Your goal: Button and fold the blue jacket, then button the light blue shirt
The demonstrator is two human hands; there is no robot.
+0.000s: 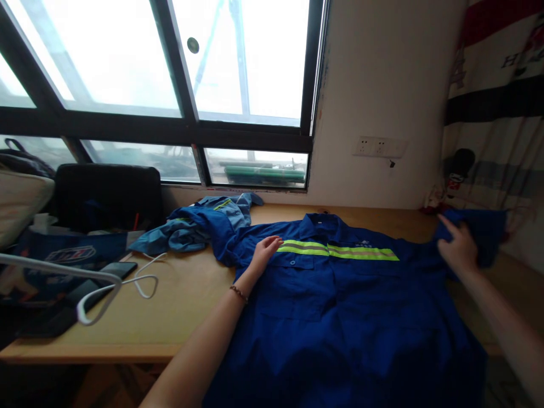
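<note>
A blue work shirt [297, 289] lies spread out with its collar towards the wall and a yellow-green reflective stripe across the chest. Over the chest, at the left end of the stripe, is my left hand [266, 252], its fingers loosely bent and nothing visible in them. My right hand [461, 249] is at the far right, closed on the shirt's sleeve [488, 232], which is lifted off the table. Its index finger points outward, and some of its fingers are hidden by the cloth. The shirt's lower part hangs towards me over the table's front edge.
A crumpled lighter blue garment [187, 229] lies left of the shirt on the wooden table [170, 317]. A white cable [147, 286], a dark bag [76, 255] and a black chair back [108, 192] are further left. A patterned curtain [493, 107] hangs at right.
</note>
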